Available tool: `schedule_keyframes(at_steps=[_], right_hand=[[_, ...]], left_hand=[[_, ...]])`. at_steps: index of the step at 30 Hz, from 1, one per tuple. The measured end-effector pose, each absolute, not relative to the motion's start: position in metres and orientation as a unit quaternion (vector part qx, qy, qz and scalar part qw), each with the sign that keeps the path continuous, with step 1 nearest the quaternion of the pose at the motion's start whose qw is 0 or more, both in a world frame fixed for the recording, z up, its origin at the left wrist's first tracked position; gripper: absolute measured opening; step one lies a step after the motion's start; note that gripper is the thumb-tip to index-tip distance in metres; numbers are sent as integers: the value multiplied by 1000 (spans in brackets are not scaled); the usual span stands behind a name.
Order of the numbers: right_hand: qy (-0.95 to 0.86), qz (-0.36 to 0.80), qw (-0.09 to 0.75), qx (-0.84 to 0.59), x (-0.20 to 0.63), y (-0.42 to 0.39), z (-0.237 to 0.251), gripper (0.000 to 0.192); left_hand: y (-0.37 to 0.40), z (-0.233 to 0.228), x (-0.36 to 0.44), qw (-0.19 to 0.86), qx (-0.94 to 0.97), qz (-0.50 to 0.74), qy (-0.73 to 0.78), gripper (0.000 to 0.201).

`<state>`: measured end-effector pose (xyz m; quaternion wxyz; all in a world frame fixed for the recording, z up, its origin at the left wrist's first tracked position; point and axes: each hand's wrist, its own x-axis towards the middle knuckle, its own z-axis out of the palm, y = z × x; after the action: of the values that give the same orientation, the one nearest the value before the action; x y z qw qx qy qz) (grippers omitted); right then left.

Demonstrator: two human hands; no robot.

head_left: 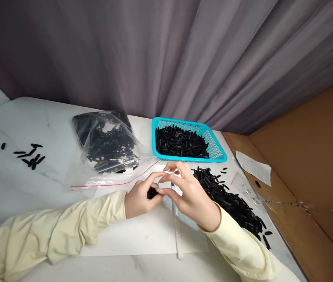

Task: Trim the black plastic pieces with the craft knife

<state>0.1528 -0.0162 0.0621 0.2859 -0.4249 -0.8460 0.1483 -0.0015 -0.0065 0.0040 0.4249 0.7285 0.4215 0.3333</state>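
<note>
My left hand point(141, 199) is closed around a small bunch of black strips point(152, 192), whose ends show between thumb and fingers. My right hand point(188, 192) meets it from the right, thumb and index fingertips pinched at the bunch; whether they grip a strip I cannot make out. Both hands are above white paper point(131, 235) on the table. Just past my right hand spreads a loose pile of black strips point(228, 199). Behind the hands stands a turquoise basket point(219, 152), partly filled with more of these strips.
A clear zip bag point(107, 145) of black pieces lies left of the basket. Several loose strips point(32, 156) are scattered at far left. A narrow clear plastic strip point(178, 231) crosses the paper. On the right are crumpled clear plastic point(248, 188), a paper slip point(254, 166) and cardboard point(307, 176).
</note>
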Motion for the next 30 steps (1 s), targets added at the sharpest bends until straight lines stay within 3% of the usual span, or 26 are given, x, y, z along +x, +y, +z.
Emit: schedule_keyframes(at_steps=[8, 18, 23, 30], right_hand=[[-843, 177, 295, -415, 151, -16, 44, 9], [-504, 462, 509, -522, 167, -30, 25, 7], [-416, 536, 520, -519, 163, -34, 6, 16], [-403, 562, 517, -505, 160, -36, 4, 20]], left_hand=[[-2, 0, -2, 436, 750, 327, 374, 52], [-5, 5, -2, 393, 758, 374, 362, 25], [-5, 1, -2, 391, 748, 403, 354, 14], [-4, 4, -1, 360, 748, 375, 413, 15]])
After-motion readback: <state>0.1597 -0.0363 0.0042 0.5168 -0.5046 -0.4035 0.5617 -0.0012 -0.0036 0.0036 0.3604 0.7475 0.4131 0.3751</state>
